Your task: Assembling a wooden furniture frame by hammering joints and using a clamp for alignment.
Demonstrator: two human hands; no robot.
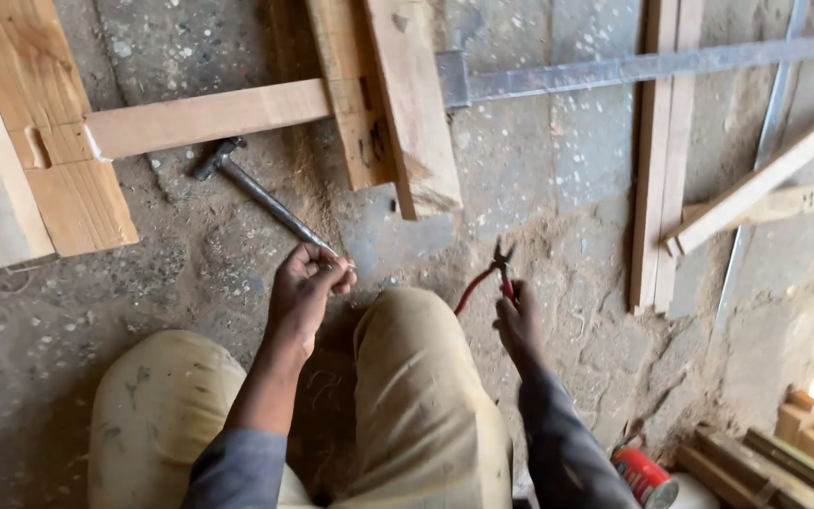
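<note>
- Head view: left hand (305, 283), its grip closed on the end of the hammer (261, 193) handle; the hammer head lies on the dusty floor (539, 179) below a wooden frame (204, 118).
- Right hand (518, 325), its grip closed on red-handled pliers (494, 275), tips up, beside the knee.

Dim, soft daylight; blown-out glare lower right edge; slight blur.

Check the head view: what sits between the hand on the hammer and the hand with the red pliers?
In the head view, the person's bent knee in tan trousers rises between the left hand on the hammer and the right hand holding the pliers; beyond it, dusty floor.
</note>
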